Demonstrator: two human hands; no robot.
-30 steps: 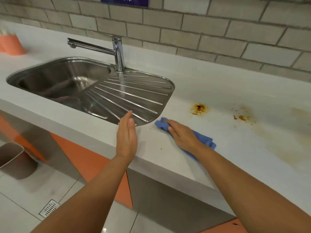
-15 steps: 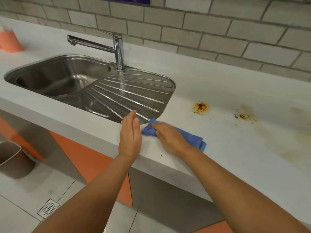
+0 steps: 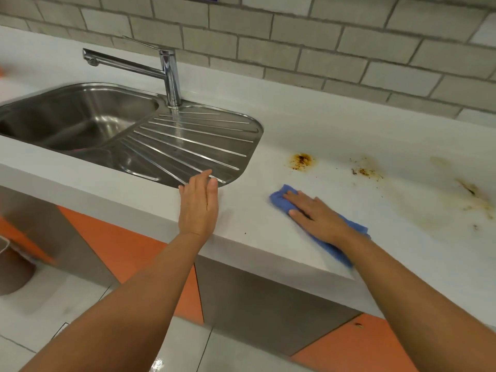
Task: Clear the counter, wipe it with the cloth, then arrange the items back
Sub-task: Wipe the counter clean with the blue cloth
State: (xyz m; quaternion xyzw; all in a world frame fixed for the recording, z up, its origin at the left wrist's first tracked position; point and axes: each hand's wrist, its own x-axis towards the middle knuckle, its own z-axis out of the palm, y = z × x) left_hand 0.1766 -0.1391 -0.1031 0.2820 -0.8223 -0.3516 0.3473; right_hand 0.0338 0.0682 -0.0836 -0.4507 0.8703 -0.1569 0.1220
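A blue cloth [image 3: 282, 197] lies on the white counter [image 3: 335, 135], right of the sink. My right hand [image 3: 316, 216] presses flat on the cloth with straight fingers, covering its middle. My left hand [image 3: 199, 208] is held edge-up with straight fingers at the counter's front edge, just before the drainboard, and holds nothing. Brown stains [image 3: 302, 160] and crumbs [image 3: 365, 171] mark the counter beyond the cloth, with a larger yellowish smear [image 3: 472, 194] at the far right.
A steel sink with drainboard [image 3: 188, 146] and a tap [image 3: 169, 73] sits at the left. A tiled wall [image 3: 322, 49] backs the counter. Below are orange cabinet panels [image 3: 128, 251], and a bin [image 3: 13, 269] stands on the floor at left.
My right hand has slid the cloth to the right, away from my left hand. The left hand has stayed by the drainboard's edge.
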